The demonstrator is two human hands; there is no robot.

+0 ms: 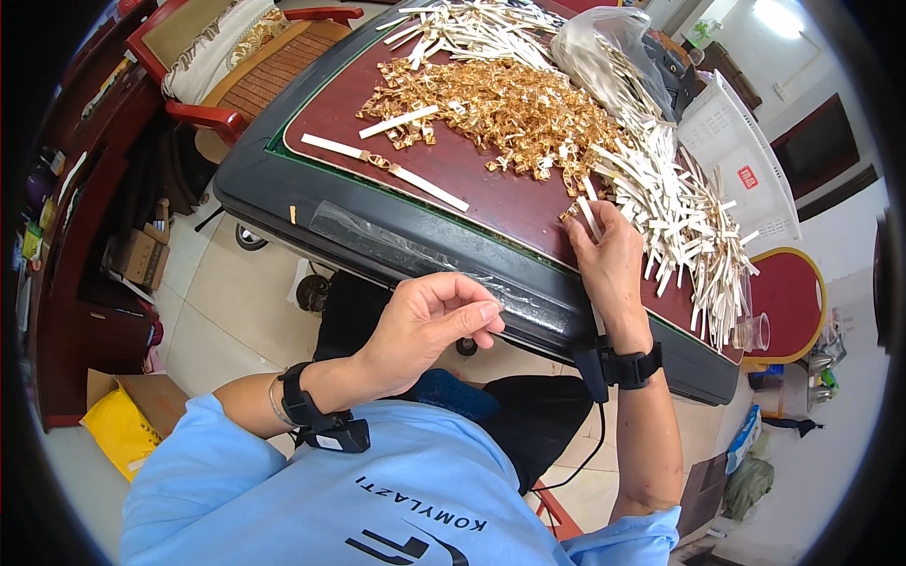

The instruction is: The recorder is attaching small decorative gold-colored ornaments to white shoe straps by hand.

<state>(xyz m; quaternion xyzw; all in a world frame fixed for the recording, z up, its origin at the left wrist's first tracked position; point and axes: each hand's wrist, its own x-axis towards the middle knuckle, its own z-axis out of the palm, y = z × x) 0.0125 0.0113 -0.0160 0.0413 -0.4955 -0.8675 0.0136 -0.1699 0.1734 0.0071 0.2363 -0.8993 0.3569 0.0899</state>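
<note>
My right hand (610,257) is at the table's near edge, its thumb and fingers closed on a narrow white strip (591,219). A small gold-coloured piece (570,213) is at its fingertips. Thumb and forefinger of my left hand (436,319) are pinched together in front of the table; what they hold, if anything, is too small to make out. Two white strips joined by a gold-coloured buckle (378,161) lie at the left of the table. Behind my hands spreads a heap of gold-coloured metal pieces (514,106), with a pile of white strips (675,203) at its right.
The dark red tabletop (514,203) has a padded black rim (274,203) with clear film (396,247) on it. More white strips (481,38) and a clear plastic bag (604,47) are at the back. A white plastic basket (731,141) and a clear cup (752,332) stand right.
</note>
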